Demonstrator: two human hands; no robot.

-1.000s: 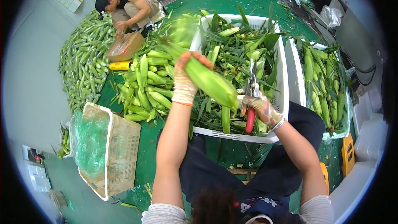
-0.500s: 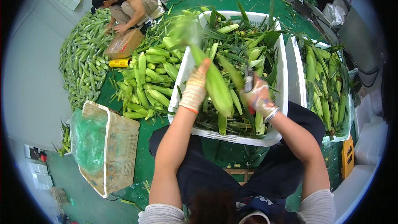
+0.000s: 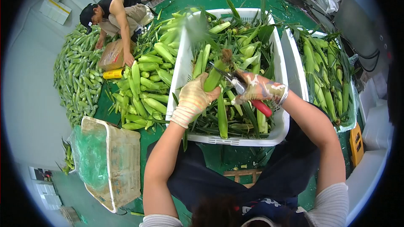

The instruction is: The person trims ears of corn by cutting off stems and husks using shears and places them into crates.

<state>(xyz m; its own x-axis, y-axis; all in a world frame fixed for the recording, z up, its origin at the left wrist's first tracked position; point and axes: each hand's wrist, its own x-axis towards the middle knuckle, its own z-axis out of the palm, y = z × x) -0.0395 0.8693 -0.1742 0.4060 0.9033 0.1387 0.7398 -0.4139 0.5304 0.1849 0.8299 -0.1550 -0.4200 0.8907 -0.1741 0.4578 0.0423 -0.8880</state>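
My left hand (image 3: 194, 99), in a pale striped glove, is closed around a green ear of corn (image 3: 213, 78) whose brown cut end tilts up and away from me. In my right hand (image 3: 261, 88), wearing a patterned glove, are pruning shears (image 3: 239, 85) with a red handle. Their blades reach left to the upper part of the ear; whether they touch it I cannot tell. Both hands are over a white plastic crate (image 3: 176, 73) filled with husk leaves and trimmings, which stands in front of my knees. Part of the ear is hidden by my left hand.
Trimmed corn ears (image 3: 147, 86) are heaped left of the crate. Beyond, a co-worker (image 3: 122, 12) squats beside a cardboard box (image 3: 112, 54) and a pile of wrapped ears (image 3: 78, 75). A dirty crate (image 3: 126, 164) stands at left; another crate of unhusked corn (image 3: 326, 75) is at right.
The earlier ear has left my left hand, which now grips another ear with its brown end up. My right hand has brought the shears left to it. The co-worker's hand reaches toward the heap.
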